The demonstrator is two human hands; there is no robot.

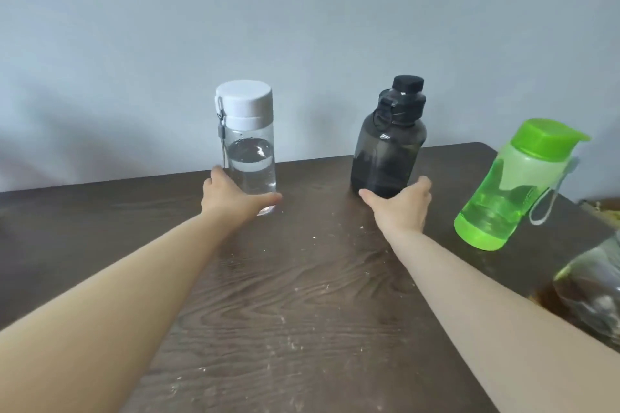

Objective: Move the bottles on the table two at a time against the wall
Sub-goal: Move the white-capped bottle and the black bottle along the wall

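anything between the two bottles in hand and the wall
Nothing visible. The clear bottle in the left hand and the black bottle in the right hand stand near the table's far edge, with only bare wood behind.

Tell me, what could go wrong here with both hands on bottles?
The left hand grips the clear bottle low at its base; pushed that way, the tall bottle might tip, and it holds water. The right hand cups the dark bottle low too. The green bottle stands close by the right arm, near the table edge, so an elbow could knock it.
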